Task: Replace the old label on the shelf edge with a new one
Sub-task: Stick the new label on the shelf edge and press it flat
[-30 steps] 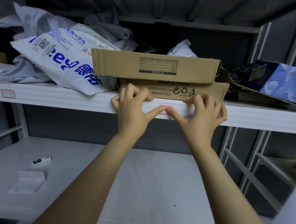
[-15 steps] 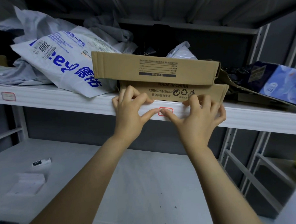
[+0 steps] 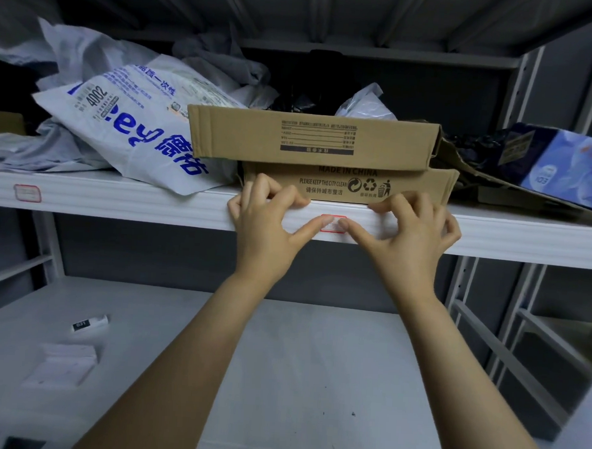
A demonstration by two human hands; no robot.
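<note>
Label (image 3: pixel 332 229) now under both thumbs (image 3: pixel 316 227)

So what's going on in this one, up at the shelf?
A person's left hand and right hand are both at the shelf edge, each pressing a thumb on a small red-bordered label there, just below two stacked cardboard boxes. The other fingers rest bent on the shelf top. Whether this is the old label or the new one cannot be told.
</note>
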